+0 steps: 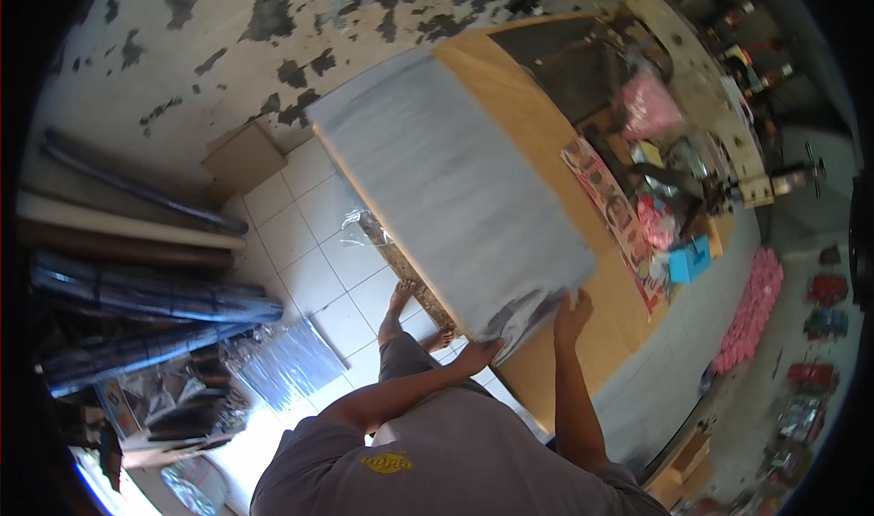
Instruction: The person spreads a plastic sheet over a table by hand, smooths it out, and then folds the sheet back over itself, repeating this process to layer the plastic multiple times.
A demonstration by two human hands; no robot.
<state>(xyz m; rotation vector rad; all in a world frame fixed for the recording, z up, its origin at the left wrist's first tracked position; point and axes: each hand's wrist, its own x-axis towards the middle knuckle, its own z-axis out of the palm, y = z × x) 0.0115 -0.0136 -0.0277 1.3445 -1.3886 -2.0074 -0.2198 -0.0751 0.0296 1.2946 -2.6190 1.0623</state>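
A large grey sheet (446, 170) of smooth, soft material lies spread along the table, which has a tan covering (610, 361). Its near end is lifted and creased, with shiny folds between my two hands. My left hand (480, 356) grips the left corner of that end by the table's edge, fingers closed on it. At the right corner, my right hand (574, 314) pinches the sheet's edge over the tan surface.
Right of the sheet lie a printed strip (619, 215), a blue box (689, 259) and pink bags (651, 104). A clamp (774, 186) is fixed at the far right. Rolls of material (155, 288) lean at the left, near a cardboard box (244, 159) on the tiled floor.
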